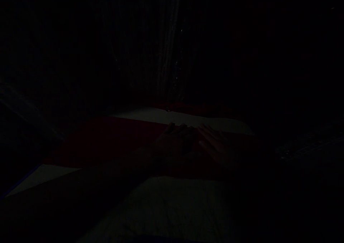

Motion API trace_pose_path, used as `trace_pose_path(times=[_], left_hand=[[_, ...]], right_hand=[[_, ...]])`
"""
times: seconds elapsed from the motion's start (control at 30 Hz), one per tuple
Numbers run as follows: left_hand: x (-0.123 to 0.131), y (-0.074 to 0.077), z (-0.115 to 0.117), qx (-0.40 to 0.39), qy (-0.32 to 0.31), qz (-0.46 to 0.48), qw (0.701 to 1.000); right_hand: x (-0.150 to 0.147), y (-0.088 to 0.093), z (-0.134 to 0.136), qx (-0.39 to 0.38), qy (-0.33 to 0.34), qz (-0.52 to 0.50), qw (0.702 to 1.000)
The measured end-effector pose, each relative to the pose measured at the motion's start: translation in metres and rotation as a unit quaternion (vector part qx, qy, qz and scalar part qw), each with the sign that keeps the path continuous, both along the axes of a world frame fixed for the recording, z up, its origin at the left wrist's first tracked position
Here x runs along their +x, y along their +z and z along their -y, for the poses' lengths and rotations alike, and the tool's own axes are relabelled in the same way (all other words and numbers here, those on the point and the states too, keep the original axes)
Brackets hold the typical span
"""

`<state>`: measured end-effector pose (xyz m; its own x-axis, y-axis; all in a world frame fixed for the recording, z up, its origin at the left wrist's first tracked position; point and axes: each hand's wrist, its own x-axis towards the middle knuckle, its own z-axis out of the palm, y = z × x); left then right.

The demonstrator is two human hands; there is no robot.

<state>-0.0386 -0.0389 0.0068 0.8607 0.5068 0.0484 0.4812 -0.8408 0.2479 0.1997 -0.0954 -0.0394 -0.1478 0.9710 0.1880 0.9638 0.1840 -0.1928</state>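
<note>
The view is very dark. A dark red sheet, perhaps cloth [113, 137], lies spread over a pale flat surface [172, 207]. My left hand [174, 141] rests on the red sheet near its far edge, fingers stretched forward. Beside it on the right, my right hand [216, 146] lies with its fingers extended and slightly apart, also over the red sheet. Neither hand visibly holds anything. The right forearm is lost in the dark.
Beyond the fingertips runs a pale strip [150, 114], with a small ring-like shiny spot [168, 109] at its far edge. A thin blue edge [23, 180] borders the surface at left. Faint glossy streaks [169, 38] rise behind.
</note>
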Motion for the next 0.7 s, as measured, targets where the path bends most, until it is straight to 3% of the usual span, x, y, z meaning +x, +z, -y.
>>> trace_pose_path(times=[0.1, 0.53, 0.7], left_hand=[[-0.0001, 0.0000, 0.0003, 0.003, -0.001, -0.003, 1.000], [-0.0011, -0.0064, -0.0012, 0.018, -0.003, 0.002, 1.000], [-0.0017, -0.0073, 0.0000, 0.034, -0.005, 0.007, 0.999]], right_hand=[[-0.0019, 0.0023, 0.0010, -0.026, -0.006, -0.005, 1.000], [-0.0058, 0.0019, 0.0035, 0.019, -0.012, -0.011, 1.000], [-0.0054, 0.0030, 0.0038, -0.011, -0.013, -0.015, 1.000]])
